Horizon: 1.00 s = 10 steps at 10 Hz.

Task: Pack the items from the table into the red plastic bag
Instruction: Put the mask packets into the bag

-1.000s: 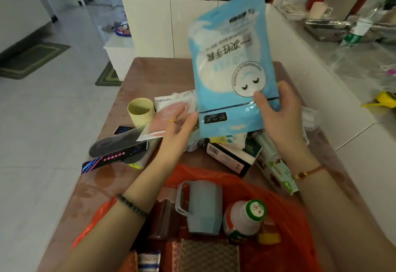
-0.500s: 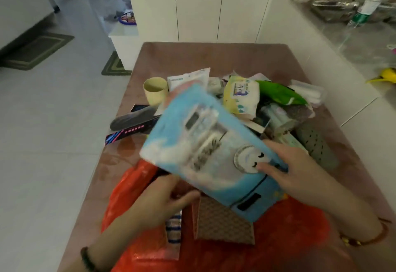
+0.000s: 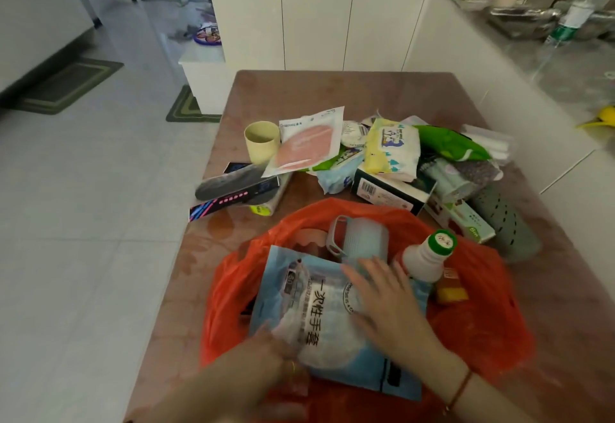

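The flat light-blue plastic pouch [image 3: 319, 316] with a white panel and dark printed characters lies slanted inside the mouth of the red plastic bag [image 3: 482, 322], on top of what the bag already holds. The right grip [image 3: 392, 309] lies on the pouch's upper right part, palm down, fingers straight and spread, holding nothing. The left grip [image 3: 263, 366] meets the pouch's near left edge; it is blurred, so I cannot tell whether it pinches the edge or only touches it.

Just beyond the pouch, a grey-blue ribbed mug with a handle [image 3: 362, 239] and a white bottle with a green cap [image 3: 426, 256] also sit in the bag. The bag rests at the near end of the brown table [image 3: 332, 96]. Farther along the table lies a heap that includes a pale yellow cup [image 3: 261, 143], a clear packet with a pink mask [image 3: 306, 146], a yellow pack of wipes [image 3: 391, 146], a green pouch [image 3: 449, 146] and a grey-green perforated shoe [image 3: 502, 223].
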Motion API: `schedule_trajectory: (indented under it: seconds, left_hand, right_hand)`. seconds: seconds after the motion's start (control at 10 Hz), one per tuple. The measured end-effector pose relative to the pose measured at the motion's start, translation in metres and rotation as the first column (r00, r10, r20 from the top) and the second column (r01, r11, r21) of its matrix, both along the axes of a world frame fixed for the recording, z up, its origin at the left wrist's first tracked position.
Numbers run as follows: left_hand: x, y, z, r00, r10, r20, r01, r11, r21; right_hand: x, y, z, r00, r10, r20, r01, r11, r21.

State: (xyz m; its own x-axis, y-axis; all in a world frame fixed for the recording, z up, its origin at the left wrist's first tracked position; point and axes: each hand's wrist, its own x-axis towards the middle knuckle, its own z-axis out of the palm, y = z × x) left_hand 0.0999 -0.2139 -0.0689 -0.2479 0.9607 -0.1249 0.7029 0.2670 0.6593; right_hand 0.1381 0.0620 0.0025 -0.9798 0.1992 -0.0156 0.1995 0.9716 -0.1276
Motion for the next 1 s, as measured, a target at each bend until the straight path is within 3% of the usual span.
schedule_trajectory:
  seconds: [0.1,0.2,0.3,0.4,0.5,0.6,0.7,0.8,0.9,1.0]
  left_hand:
    - [-0.087,0.054,0.076,0.904,-0.039,-0.425,0.147,0.963,0.225]
    - [-0.115,0.063,0.09,0.884,0.213,-0.417,-0.104,0.957,0.27]
    - [-0.131,0.07,0.094,0.831,0.352,-0.431,-0.32,0.936,0.147]
    - [-0.151,0.087,0.101,0.849,0.416,-0.325,-0.451,0.892,-0.037]
    - [-0.168,0.097,0.102,0.874,0.407,-0.265,-0.429,0.903,-0.029]
    - [-0.18,0.103,0.112,0.882,0.467,-0.06,-0.468,0.884,-0.009]
    - [-0.185,0.108,0.121,0.835,0.514,0.196,-0.529,0.848,0.029]
    - [-0.188,0.106,0.123,0.793,0.504,0.342,-0.54,0.842,0.011]
    - [-0.188,0.103,0.123,0.806,0.482,0.345,-0.516,0.857,0.009]
    - [-0.188,0.101,0.121,0.837,0.463,0.29,-0.485,0.874,0.004]
  right_hand:
    - [0.015,-0.015,-0.03,0.984,0.156,0.084,-0.164,0.982,0.094]
    - [0.022,-0.02,-0.049,0.971,0.197,0.135,-0.215,0.968,0.132]
    - [0.012,-0.015,-0.036,0.972,0.228,0.05,-0.231,0.971,0.06]
    - [-0.014,-0.006,0.009,0.978,0.085,-0.191,-0.15,0.921,-0.358]
    - [-0.058,0.012,0.057,0.929,-0.203,-0.31,-0.038,0.78,-0.624]
    - [-0.121,0.04,0.084,0.849,-0.487,-0.204,0.122,0.558,-0.821]
    - [-0.186,0.066,0.082,0.795,-0.607,-0.015,0.317,0.437,-0.842]
    - [-0.233,0.084,0.064,0.756,-0.636,0.159,0.441,0.313,-0.841]
    - [-0.255,0.094,0.047,0.738,-0.637,0.222,0.549,0.375,-0.747]
    - [-0.263,0.099,0.046,0.763,-0.643,0.066,0.477,0.491,-0.729]
